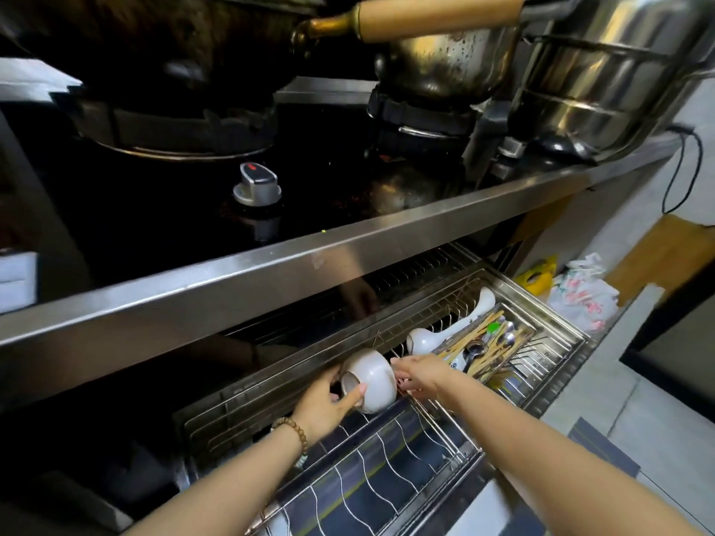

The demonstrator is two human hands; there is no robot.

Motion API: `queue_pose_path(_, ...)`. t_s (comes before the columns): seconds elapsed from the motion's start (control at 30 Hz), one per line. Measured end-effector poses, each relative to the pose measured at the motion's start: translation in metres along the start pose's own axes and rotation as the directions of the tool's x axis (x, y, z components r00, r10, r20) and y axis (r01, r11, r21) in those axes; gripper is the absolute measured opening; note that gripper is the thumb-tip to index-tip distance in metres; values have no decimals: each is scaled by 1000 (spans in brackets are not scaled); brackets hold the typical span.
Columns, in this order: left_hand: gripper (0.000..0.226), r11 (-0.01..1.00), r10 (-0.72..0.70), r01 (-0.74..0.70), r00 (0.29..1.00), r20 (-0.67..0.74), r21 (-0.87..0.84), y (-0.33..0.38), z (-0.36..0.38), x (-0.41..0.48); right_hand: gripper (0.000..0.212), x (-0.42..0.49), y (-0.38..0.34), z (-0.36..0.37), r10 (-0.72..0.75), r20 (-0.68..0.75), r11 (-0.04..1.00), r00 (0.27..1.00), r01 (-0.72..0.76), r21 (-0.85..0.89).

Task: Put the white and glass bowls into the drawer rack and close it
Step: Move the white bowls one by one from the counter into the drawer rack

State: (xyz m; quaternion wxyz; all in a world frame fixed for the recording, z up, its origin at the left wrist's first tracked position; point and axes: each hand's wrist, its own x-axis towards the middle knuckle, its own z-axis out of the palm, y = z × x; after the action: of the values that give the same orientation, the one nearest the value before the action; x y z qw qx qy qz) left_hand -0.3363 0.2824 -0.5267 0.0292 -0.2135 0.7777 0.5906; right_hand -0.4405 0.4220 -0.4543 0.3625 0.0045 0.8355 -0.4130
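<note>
Left hand [329, 404]: We see it grip the white bowl [373, 381]. The thumb lies on the bowl's bottom ring and the fingers curl round the far side.
White bowl: It is tipped on its side with its bottom toward us. It is over the back part of the drawer rack [367, 477], just under the edge of the bench [271, 272].
Right hand [419, 375]: It holds nothing. Its fingers reach out toward the right side of the bowl. We cannot tell if the tips touch it.
Drawer rack: It is pulled out below the bench. Bent wire rows run across the part near us.
Cutlery basket [487, 346]: It sits in the same drawer, to the right of the hands, full of chopsticks and spoons.
White ladle [425, 338]: It lies in the rack just beside the basket.
Bench top: We see a black stove with a grey knob [256, 185], a steel pot [445, 67] and a wooden handle [437, 15] above it.
Bracelet [296, 429]: Brown beads go round the left wrist.
Floor: Plastic bags [580, 303] lie to the right of the drawer.
</note>
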Motion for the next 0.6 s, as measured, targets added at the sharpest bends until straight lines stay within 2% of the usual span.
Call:
queue_pose_path(0.17, 63, 993, 98, -97, 995, -12, 66, 42, -26, -47, 35, -69, -5, -20, -231, -37, 968, 972, 225, -108)
queue_pose_path(0.33, 57, 939, 311, -315, 949, 49, 138, 92, -47, -118, 39, -151, -8, -24, -503, -106, 859, 858, 483, -171)
queue_pose_path(0.47, 69, 811, 535, -523, 844, 31, 260, 141, -79, -186, 44, -205, -27, -22, -655, -157, 752, 739, 619, -226)
queue_pose_path(0.6, 71, 646, 698, -616, 716, -21, 451, 188, -141, -258, 54, -259, -81, 2, -807, -109, 584, 580, 758, -290)
